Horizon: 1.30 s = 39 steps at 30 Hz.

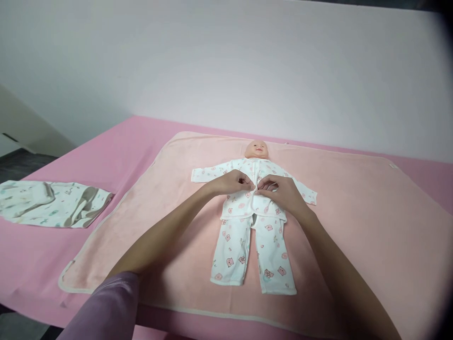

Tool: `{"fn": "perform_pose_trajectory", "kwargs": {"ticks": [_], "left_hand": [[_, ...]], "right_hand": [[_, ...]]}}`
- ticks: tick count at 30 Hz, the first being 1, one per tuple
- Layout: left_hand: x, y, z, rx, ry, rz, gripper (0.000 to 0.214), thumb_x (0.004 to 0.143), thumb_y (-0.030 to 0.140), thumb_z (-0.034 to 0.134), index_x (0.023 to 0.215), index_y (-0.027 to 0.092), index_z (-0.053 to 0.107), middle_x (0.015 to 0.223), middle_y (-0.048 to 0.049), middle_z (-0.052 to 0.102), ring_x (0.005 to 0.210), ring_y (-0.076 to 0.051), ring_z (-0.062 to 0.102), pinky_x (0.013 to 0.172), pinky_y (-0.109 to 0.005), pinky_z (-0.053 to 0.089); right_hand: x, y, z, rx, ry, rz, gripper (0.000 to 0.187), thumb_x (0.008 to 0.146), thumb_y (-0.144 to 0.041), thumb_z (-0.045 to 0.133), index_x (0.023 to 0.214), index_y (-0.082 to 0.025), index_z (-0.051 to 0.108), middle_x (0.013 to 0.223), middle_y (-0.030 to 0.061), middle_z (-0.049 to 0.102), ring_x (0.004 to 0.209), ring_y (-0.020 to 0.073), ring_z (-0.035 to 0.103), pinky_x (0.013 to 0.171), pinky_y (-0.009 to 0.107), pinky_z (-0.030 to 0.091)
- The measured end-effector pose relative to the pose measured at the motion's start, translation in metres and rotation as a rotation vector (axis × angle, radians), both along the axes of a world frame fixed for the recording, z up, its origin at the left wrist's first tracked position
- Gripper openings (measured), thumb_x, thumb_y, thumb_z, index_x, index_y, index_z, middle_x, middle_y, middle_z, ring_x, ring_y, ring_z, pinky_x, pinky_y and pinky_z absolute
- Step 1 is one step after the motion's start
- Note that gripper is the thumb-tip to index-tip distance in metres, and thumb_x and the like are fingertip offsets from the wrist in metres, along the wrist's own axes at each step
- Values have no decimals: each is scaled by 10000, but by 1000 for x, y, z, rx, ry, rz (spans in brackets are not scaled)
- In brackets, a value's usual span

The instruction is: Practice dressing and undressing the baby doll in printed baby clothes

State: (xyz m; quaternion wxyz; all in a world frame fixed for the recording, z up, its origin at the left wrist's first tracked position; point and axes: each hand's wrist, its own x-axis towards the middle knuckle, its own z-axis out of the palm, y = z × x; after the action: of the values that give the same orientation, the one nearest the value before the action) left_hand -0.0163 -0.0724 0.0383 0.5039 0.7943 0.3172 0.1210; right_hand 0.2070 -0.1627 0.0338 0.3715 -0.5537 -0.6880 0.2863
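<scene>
Pinching the shirt in front, our left hand at nine o'clock and right hand at three, fingertips nearly together, we seem to be fastening or unfastening it; which, we cannot tell. The doll wearing it lies on the blanket, head toward twelve. The next move probably calls for steady, light fingertip pressure.

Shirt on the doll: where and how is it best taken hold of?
Probably by the front edges of the shirt, midway down: left hand from the left, right hand from the right, pinching lightly. The edges meet along the middle, one for each hand, and the cloth looks thin.
</scene>
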Motion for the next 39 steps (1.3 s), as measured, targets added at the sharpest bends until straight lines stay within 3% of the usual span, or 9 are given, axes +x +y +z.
{"fn": "perform_pose_trajectory", "kwargs": {"ticks": [9, 18, 25, 31, 39], "left_hand": [[-1, -3, 2, -32, 12, 13, 345, 900, 509, 645, 865, 175, 723, 719, -5, 472, 587, -111, 349, 500, -274, 255], [0, -8, 1, -37, 15, 71, 294, 892, 466, 638, 859, 181, 701, 736, -10, 523, 588, -110, 386, 520, -275, 265], [3, -11, 1, -1, 12, 98, 351, 901, 503, 623, 760, 183, 592, 683, 10, 429, 572, -106, 332, 545, -291, 234], [5, -18, 4, -7, 20, 133, 386, 929, 513, 595, 736, 189, 514, 684, 24, 377, 584, -107, 315, 559, -287, 251], [2, -21, 8, 93, 83, 106, 259, 930, 426, 581, 890, 179, 651, 771, -6, 567, 644, -130, 460, 580, -270, 341]], "right_hand": [[-27, -25, 9, -11, -110, -249, 36, 841, -313, 773, 840, -290, 800, 796, -14, 771, 742, 196, 719, 709, 338, 557], [-15, -12, 0, -68, -55, -244, 125, 828, -394, 773, 852, -274, 744, 832, -10, 774, 741, 195, 717, 681, 315, 510], [-13, -9, -4, -50, -16, -227, 310, 794, -555, 808, 848, -260, 732, 842, 32, 772, 662, 205, 684, 593, 325, 481], [-6, -8, 1, -69, -24, -98, 253, 842, -523, 774, 898, -278, 746, 949, 22, 776, 722, 189, 673, 667, 336, 520], [-7, -5, -3, -59, -4, -100, 243, 849, -505, 767, 869, -266, 725, 964, 15, 760, 709, 173, 638, 662, 328, 511]]}}
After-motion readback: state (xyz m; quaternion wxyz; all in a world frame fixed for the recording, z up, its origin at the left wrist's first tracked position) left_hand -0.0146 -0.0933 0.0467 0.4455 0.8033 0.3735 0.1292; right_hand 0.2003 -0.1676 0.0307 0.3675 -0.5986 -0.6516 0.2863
